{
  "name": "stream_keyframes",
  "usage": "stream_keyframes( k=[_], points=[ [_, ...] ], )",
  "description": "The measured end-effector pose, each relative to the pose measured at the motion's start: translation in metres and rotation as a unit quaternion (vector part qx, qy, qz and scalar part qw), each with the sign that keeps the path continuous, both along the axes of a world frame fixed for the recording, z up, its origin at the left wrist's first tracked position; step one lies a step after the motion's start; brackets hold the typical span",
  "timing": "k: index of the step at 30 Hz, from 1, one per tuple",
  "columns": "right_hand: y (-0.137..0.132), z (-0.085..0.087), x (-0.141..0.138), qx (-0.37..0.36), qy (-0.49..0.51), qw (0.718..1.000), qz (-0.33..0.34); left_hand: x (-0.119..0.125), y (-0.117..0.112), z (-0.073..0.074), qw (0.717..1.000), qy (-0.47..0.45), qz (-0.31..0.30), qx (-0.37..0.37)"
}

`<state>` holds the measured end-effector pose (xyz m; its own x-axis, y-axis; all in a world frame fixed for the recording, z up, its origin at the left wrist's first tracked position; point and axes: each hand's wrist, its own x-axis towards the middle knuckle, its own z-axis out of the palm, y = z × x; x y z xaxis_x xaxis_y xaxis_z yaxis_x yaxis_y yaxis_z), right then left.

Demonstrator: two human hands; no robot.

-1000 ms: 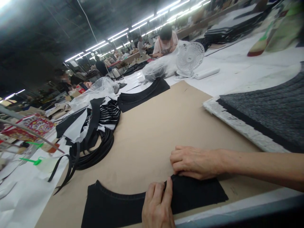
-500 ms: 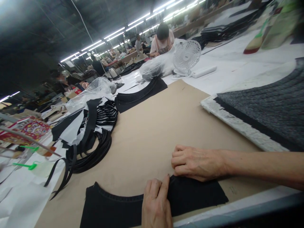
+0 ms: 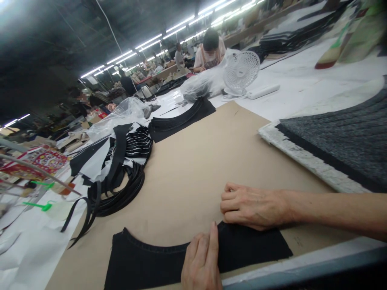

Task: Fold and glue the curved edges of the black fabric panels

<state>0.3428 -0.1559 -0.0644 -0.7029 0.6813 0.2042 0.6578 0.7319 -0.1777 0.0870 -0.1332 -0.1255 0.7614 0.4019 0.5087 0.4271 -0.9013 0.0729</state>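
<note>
A black fabric piece [image 3: 151, 268] with a curved-in, folded upper edge lies on the brown board at the front. My left hand [image 3: 202, 259] rests flat on it near the middle, fingers stretched out and the index finger along the curved edge. My right hand [image 3: 252, 207] is closed, its curled fingers at the same edge just right of the left hand; its fingertips are partly hidden against the fabric. To the left lies a bundle of thin black strips [image 3: 121, 201]. More black curved pieces [image 3: 183, 119] sit at the board's far edge.
The brown board [image 3: 193, 173] covers the table's front. A pale slab [image 3: 311, 161] bearing grey ribbed fabric [image 3: 341, 133] stands at right. Beyond are a white fan [image 3: 242, 70], clear plastic bags [image 3: 121, 117], and glue bottles [image 3: 329, 52]. A co-worker [image 3: 210, 52] bends over the far table.
The view has shifted slightly. My left index finger now lies straighter along the fabric's edge, and the right hand stays closed at nearly the same spot.
</note>
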Motion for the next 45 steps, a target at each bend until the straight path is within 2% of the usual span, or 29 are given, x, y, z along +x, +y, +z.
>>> stream_keyframes(
  k=[7, 10, 12, 15, 20, 24, 29, 32, 39, 42, 45],
  points=[
    [0.000, 0.000, 0.000, 0.011, -0.010, 1.000, 0.002, -0.002, -0.002, -0.002, 0.995, -0.044, -0.003, 0.085],
    [-0.001, 0.000, -0.001, 0.017, -0.007, 1.000, 0.000, 0.001, 0.002, 0.005, 0.997, -0.073, -0.023, 0.003],
    [-0.001, -0.001, 0.000, 0.020, -0.007, 1.000, -0.002, 0.008, 0.004, 0.012, 0.995, -0.085, -0.008, -0.056],
    [-0.002, -0.001, 0.001, 0.020, -0.004, 1.000, -0.016, 0.025, 0.003, 0.021, 0.992, -0.069, 0.031, -0.106],
    [-0.002, -0.001, 0.003, 0.014, -0.007, 0.999, -0.044, 0.041, 0.000, 0.021, 0.985, -0.017, 0.037, -0.168],
    [0.001, 0.000, 0.005, 0.011, -0.016, 0.999, -0.045, 0.035, -0.001, 0.010, 0.993, 0.010, 0.011, -0.121],
    [0.004, 0.001, 0.013, -0.010, -0.012, 0.999, -0.040, 0.030, -0.002, -0.001, 0.999, 0.002, -0.010, -0.036],
    [0.004, 0.002, 0.018, -0.035, 0.008, 0.999, -0.038, 0.030, -0.002, 0.000, 0.999, 0.000, -0.012, -0.048],
    [0.002, 0.005, 0.022, -0.092, 0.074, 0.992, -0.047, 0.036, 0.000, 0.014, 0.992, 0.037, 0.013, -0.119],
    [0.001, 0.004, 0.022, -0.091, 0.075, 0.992, -0.044, 0.036, 0.000, 0.013, 0.993, 0.049, 0.010, -0.109],
    [-0.001, 0.003, 0.023, -0.076, 0.070, 0.994, -0.037, 0.035, -0.002, 0.007, 0.998, 0.049, 0.003, -0.043]
  ],
)
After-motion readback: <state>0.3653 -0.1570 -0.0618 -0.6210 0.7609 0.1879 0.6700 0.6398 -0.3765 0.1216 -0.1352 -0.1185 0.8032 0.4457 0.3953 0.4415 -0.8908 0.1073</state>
